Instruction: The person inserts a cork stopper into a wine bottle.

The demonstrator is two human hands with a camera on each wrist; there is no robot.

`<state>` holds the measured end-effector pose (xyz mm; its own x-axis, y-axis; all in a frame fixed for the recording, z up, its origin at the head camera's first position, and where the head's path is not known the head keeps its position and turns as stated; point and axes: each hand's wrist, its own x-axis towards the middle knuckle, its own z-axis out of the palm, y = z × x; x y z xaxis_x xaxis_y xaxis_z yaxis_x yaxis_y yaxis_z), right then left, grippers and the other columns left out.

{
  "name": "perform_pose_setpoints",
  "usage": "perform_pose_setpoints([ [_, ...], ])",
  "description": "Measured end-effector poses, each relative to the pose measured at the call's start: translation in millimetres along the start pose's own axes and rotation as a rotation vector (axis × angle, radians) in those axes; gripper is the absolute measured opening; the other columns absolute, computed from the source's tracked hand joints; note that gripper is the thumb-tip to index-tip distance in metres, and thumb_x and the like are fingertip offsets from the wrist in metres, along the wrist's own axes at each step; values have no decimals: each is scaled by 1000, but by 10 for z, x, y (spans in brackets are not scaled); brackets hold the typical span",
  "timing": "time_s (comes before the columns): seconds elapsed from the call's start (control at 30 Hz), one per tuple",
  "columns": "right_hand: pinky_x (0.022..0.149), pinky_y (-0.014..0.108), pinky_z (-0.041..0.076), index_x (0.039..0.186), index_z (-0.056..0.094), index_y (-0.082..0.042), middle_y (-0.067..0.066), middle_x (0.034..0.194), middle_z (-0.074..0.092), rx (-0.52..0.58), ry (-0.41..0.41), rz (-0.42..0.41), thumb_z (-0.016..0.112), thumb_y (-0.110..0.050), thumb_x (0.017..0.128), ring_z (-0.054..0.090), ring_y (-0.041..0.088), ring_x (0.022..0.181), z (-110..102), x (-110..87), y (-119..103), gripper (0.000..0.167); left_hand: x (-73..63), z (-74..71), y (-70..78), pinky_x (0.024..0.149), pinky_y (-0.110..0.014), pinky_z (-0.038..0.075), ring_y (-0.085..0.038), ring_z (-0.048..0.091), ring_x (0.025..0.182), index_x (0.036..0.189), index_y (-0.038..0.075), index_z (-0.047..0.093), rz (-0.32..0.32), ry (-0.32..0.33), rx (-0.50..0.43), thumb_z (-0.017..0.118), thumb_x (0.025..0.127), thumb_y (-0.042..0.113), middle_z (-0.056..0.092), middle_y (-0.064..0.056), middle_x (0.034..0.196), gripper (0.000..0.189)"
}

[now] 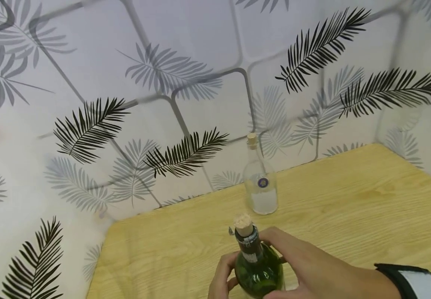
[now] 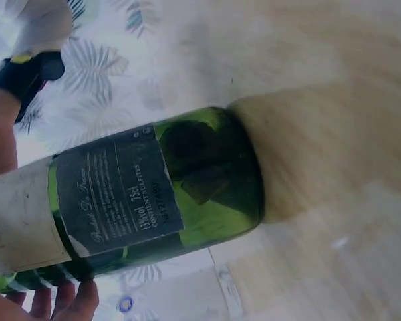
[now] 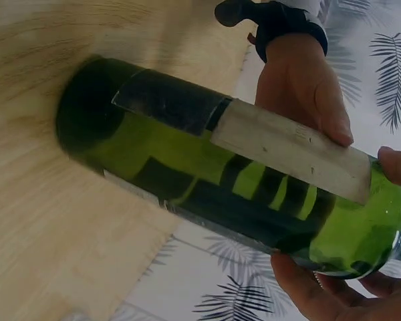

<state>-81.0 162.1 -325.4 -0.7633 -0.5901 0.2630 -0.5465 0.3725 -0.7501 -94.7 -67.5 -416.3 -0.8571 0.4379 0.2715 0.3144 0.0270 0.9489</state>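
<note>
A green glass wine bottle (image 1: 259, 272) with a cork (image 1: 243, 224) in its neck stands between my hands, its base down at the wooden tabletop. My left hand (image 1: 222, 277) grips one side of it, fingertips showing below the glass in the left wrist view. On the other side my right hand (image 1: 305, 261) holds the upper body near the shoulder, thumb and fingers round it. A dark back label (image 2: 117, 190) with printed text and a pale label (image 3: 294, 147) cover parts of the glass. Torn foil clings to the neck under the cork.
Farther back on the wooden table (image 1: 163, 245) stands a clear corked bottle (image 1: 261, 199) with a small round blue emblem. Behind the table's far edge rises a wall covering (image 1: 200, 116) with a leaf pattern.
</note>
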Motion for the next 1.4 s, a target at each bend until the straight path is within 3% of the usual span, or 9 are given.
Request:
perform_pose_setpoints([
  [0.17,85,33,54,143,36,-22,-5,136,49,-89,89,-46,72,-44,86,54,16,119,35,184,101,71,169,-22,219,90,-53,50,-26,50,121,134,25,51,-124,107,135,82,80,27,53,0,129,62],
  [0.43,101,45,44,143,37,1,16,138,49,-256,161,-54,74,-33,88,51,29,125,-104,870,483,74,775,-379,-101,97,-53,46,-22,51,127,146,22,40,56,181,328,79,83,33,52,0,139,75],
  [0.67,98,48,46,143,34,9,25,137,47,-316,183,-16,72,-24,90,52,37,122,-266,1439,781,73,1351,-633,-354,100,-51,44,-29,47,131,150,18,31,29,188,347,78,85,32,44,-9,147,81],
  [0.83,99,48,44,145,30,12,28,140,44,-316,161,23,70,-24,92,50,39,124,-351,1665,876,75,1575,-736,-427,102,-50,41,-30,45,132,150,18,32,-1,209,330,77,85,33,42,-9,147,81],
  [0.93,102,49,42,147,27,9,27,143,42,-372,170,23,68,-27,94,46,39,128,-356,1639,884,76,1595,-732,-447,104,-47,41,-28,45,133,151,20,30,-20,213,335,77,85,36,41,-9,148,83],
  [1.0,102,50,41,148,29,6,24,143,44,-426,246,-25,68,-28,93,46,38,128,-329,1530,886,75,1565,-706,-446,104,-47,41,-30,44,133,152,19,27,-6,219,350,77,85,36,40,-12,147,86],
  [1.13,97,51,42,139,42,4,22,131,52,-496,592,-158,73,-24,87,49,38,120,-251,1198,969,67,1507,-656,-440,102,-52,42,-32,45,131,154,18,22,50,270,398,80,82,33,39,-15,146,93],
  [1.23,99,55,37,136,40,9,27,131,47,-472,764,-122,78,-23,81,45,42,121,-239,1032,1136,74,1530,-621,-453,100,-56,42,-31,44,131,154,20,20,64,313,401,81,81,33,39,-13,145,96],
  [1.4,104,65,28,149,20,7,31,148,26,-310,625,161,78,-32,84,28,49,135,-258,994,1407,95,1574,-525,-526,97,-52,46,-31,46,128,153,15,20,11,361,410,81,80,34,42,-13,144,97],
])
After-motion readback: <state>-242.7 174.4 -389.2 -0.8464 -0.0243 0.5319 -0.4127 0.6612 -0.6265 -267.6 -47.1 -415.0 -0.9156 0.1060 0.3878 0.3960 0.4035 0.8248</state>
